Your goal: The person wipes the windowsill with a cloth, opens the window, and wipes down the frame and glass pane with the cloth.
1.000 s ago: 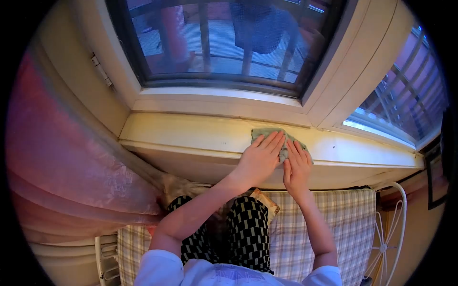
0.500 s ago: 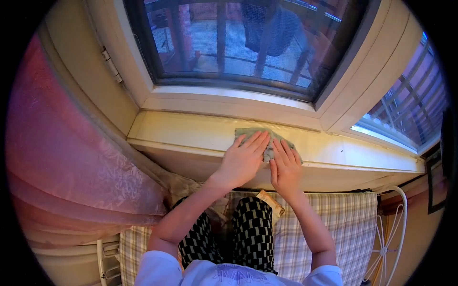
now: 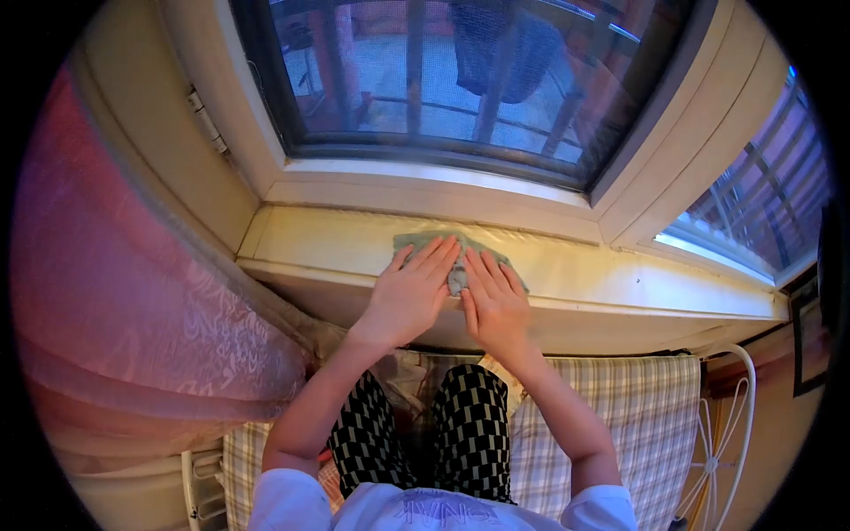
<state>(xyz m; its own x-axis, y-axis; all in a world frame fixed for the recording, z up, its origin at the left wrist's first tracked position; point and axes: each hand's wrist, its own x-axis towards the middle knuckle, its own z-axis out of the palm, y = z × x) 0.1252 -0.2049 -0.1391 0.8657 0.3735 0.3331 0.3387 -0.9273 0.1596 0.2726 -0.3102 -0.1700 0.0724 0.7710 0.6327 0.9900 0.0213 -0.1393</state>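
Note:
A grey-green cloth point(image 3: 457, 278) lies partly bunched on the cream windowsill point(image 3: 319, 232), below the window. My left hand point(image 3: 413, 288) presses flat on its left part, fingers stretched out. On the cloth's right part rests my right hand point(image 3: 494, 296), also flat, with its fingers extended and slightly apart. Both palms face down, and the thumbs point toward each other across a small gap. Much of the cloth is hidden beneath the fingers.
A screened window point(image 3: 434, 150) rises behind the sill, with a second window point(image 3: 753, 195) at the right. A pink curtain point(image 3: 150, 292) hangs at the left. Below are a plaid cover point(image 3: 611, 416) and a white metal bed frame point(image 3: 749, 398).
Both my hands and the cloth under them have moved left along the windowsill. The hands keep the same flat pose.

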